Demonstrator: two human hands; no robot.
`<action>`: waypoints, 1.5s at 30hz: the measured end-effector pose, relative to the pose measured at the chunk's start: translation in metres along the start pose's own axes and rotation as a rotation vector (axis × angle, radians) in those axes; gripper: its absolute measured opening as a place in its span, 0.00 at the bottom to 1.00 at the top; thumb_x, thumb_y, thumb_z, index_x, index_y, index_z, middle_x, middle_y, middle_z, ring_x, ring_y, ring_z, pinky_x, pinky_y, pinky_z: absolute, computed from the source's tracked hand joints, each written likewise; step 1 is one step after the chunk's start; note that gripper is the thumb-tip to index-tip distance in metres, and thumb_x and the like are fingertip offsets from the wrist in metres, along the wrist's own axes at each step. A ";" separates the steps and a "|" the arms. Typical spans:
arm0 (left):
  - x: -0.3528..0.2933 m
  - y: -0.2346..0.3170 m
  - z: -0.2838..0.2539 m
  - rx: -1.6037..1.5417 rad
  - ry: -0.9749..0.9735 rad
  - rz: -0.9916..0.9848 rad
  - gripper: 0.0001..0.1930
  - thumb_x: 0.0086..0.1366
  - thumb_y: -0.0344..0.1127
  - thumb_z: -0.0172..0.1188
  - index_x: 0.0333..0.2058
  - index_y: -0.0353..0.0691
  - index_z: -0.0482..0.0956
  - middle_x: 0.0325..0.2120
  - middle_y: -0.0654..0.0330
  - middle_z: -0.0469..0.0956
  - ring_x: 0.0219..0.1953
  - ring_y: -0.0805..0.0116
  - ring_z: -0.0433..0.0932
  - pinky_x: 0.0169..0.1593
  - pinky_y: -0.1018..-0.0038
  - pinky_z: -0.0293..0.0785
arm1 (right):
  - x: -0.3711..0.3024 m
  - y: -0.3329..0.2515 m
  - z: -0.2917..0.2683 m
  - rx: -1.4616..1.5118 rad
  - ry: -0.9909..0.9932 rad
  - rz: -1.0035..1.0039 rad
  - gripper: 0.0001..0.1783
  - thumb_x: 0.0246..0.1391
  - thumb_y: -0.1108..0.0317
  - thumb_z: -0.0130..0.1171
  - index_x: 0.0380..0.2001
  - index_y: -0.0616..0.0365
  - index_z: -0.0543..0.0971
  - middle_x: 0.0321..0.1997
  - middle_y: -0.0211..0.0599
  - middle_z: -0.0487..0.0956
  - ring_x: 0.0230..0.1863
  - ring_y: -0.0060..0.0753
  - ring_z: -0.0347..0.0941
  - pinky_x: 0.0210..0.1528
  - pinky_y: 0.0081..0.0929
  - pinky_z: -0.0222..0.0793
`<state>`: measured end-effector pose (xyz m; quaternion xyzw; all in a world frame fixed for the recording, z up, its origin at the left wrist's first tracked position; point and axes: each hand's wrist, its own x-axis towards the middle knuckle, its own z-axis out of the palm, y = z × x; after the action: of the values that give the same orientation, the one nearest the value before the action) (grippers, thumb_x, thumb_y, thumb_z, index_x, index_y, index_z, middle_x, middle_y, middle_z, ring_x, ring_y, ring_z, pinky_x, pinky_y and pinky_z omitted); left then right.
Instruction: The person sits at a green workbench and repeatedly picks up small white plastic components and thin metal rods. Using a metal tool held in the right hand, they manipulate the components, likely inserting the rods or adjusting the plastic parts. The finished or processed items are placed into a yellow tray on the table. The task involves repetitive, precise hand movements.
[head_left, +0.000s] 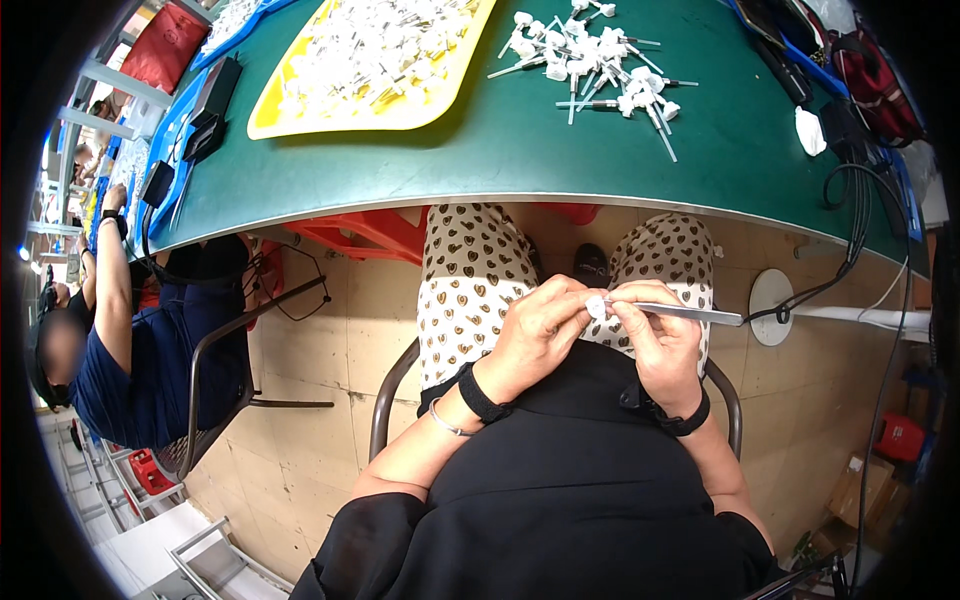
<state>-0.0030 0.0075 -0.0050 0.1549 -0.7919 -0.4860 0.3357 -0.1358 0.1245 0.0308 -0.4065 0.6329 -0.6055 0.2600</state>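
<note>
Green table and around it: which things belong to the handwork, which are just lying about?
Seemingly in the job: small white piece, slim metal tool, yellow tray, loose white pieces.
Apparently lying about: dark red bag, black cables, cardboard box.

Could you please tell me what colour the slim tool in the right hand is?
The slim tool is silvery grey; the head view shows it best.
</note>
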 end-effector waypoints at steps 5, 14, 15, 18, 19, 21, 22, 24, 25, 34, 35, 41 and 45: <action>0.000 0.001 0.000 -0.011 0.004 -0.035 0.13 0.59 0.20 0.65 0.43 0.40 0.85 0.34 0.58 0.81 0.34 0.61 0.83 0.37 0.70 0.80 | 0.000 0.000 0.002 0.038 0.012 0.003 0.06 0.60 0.79 0.61 0.41 0.65 0.81 0.40 0.37 0.81 0.38 0.24 0.76 0.41 0.22 0.72; -0.001 0.000 0.000 0.001 -0.012 -0.026 0.09 0.61 0.21 0.66 0.41 0.34 0.83 0.34 0.56 0.81 0.34 0.63 0.81 0.37 0.72 0.78 | 0.000 0.002 0.002 -0.006 0.017 -0.012 0.05 0.60 0.79 0.61 0.40 0.65 0.81 0.39 0.37 0.81 0.36 0.24 0.76 0.40 0.22 0.73; -0.001 0.000 0.000 0.002 -0.011 -0.023 0.09 0.61 0.21 0.66 0.41 0.34 0.83 0.34 0.56 0.81 0.34 0.63 0.81 0.37 0.72 0.78 | -0.001 0.003 0.002 -0.004 0.018 -0.010 0.05 0.60 0.79 0.61 0.40 0.65 0.81 0.39 0.37 0.81 0.36 0.24 0.76 0.40 0.22 0.73; -0.001 0.000 0.000 0.003 -0.007 -0.015 0.09 0.61 0.21 0.66 0.41 0.34 0.83 0.33 0.56 0.81 0.34 0.63 0.81 0.37 0.72 0.78 | -0.001 0.002 0.001 -0.010 0.018 -0.006 0.05 0.60 0.79 0.62 0.40 0.65 0.81 0.39 0.37 0.81 0.36 0.24 0.76 0.39 0.22 0.73; -0.001 0.001 0.000 0.003 -0.006 -0.012 0.09 0.61 0.21 0.66 0.41 0.34 0.83 0.33 0.56 0.81 0.34 0.63 0.81 0.37 0.72 0.78 | -0.001 0.002 0.001 -0.014 0.016 -0.006 0.05 0.60 0.79 0.62 0.40 0.65 0.81 0.39 0.37 0.81 0.36 0.25 0.76 0.39 0.22 0.73; -0.001 0.001 0.000 0.000 -0.005 -0.011 0.09 0.61 0.21 0.66 0.41 0.34 0.83 0.33 0.56 0.81 0.34 0.63 0.81 0.37 0.72 0.78 | 0.000 0.001 0.001 -0.016 0.014 -0.005 0.05 0.60 0.79 0.62 0.40 0.65 0.82 0.39 0.37 0.81 0.36 0.25 0.76 0.39 0.23 0.73; -0.001 0.000 0.001 -0.003 -0.007 -0.015 0.09 0.61 0.21 0.66 0.41 0.34 0.83 0.33 0.56 0.81 0.34 0.63 0.81 0.37 0.72 0.78 | 0.000 0.001 0.001 -0.018 0.013 -0.005 0.05 0.60 0.79 0.62 0.39 0.65 0.82 0.39 0.37 0.81 0.36 0.25 0.76 0.39 0.23 0.73; -0.001 0.000 0.001 -0.002 -0.012 -0.019 0.09 0.61 0.21 0.66 0.41 0.34 0.83 0.33 0.56 0.81 0.34 0.63 0.81 0.37 0.72 0.78 | 0.000 0.001 0.000 -0.029 0.005 -0.002 0.05 0.60 0.79 0.62 0.39 0.65 0.82 0.39 0.37 0.82 0.36 0.26 0.77 0.39 0.23 0.73; -0.001 0.001 0.000 0.001 -0.016 -0.021 0.09 0.61 0.21 0.66 0.41 0.34 0.83 0.33 0.56 0.81 0.34 0.63 0.81 0.37 0.72 0.78 | 0.000 0.000 -0.001 -0.034 0.002 -0.001 0.05 0.60 0.79 0.61 0.39 0.65 0.82 0.39 0.38 0.82 0.36 0.26 0.77 0.39 0.23 0.73; -0.002 -0.001 0.002 0.019 -0.001 -0.003 0.13 0.59 0.21 0.65 0.43 0.38 0.84 0.33 0.57 0.81 0.33 0.60 0.83 0.36 0.70 0.80 | 0.004 -0.004 0.001 -0.103 -0.033 -0.041 0.04 0.59 0.79 0.61 0.37 0.65 0.81 0.36 0.38 0.82 0.34 0.27 0.77 0.36 0.24 0.72; -0.002 0.000 0.002 0.025 -0.006 -0.011 0.13 0.59 0.21 0.65 0.43 0.38 0.84 0.33 0.57 0.81 0.33 0.60 0.83 0.36 0.70 0.80 | 0.004 -0.005 0.001 -0.122 -0.038 -0.057 0.04 0.59 0.79 0.61 0.37 0.65 0.81 0.36 0.38 0.81 0.33 0.27 0.77 0.35 0.24 0.72; -0.002 -0.004 0.002 0.014 -0.011 0.006 0.13 0.59 0.20 0.65 0.44 0.38 0.84 0.34 0.57 0.81 0.33 0.60 0.83 0.36 0.70 0.80 | 0.005 -0.006 0.000 -0.134 -0.056 -0.055 0.05 0.59 0.79 0.61 0.38 0.65 0.82 0.35 0.37 0.81 0.33 0.26 0.76 0.35 0.23 0.72; -0.002 0.000 -0.001 0.004 -0.011 -0.030 0.11 0.61 0.21 0.65 0.43 0.36 0.84 0.35 0.55 0.82 0.35 0.61 0.81 0.39 0.71 0.78 | -0.001 0.000 0.001 -0.013 0.011 -0.012 0.06 0.58 0.80 0.62 0.39 0.65 0.82 0.37 0.38 0.81 0.34 0.26 0.76 0.36 0.23 0.72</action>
<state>-0.0013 0.0076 -0.0054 0.1649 -0.7921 -0.4904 0.3238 -0.1340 0.1249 0.0302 -0.4085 0.6358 -0.6052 0.2503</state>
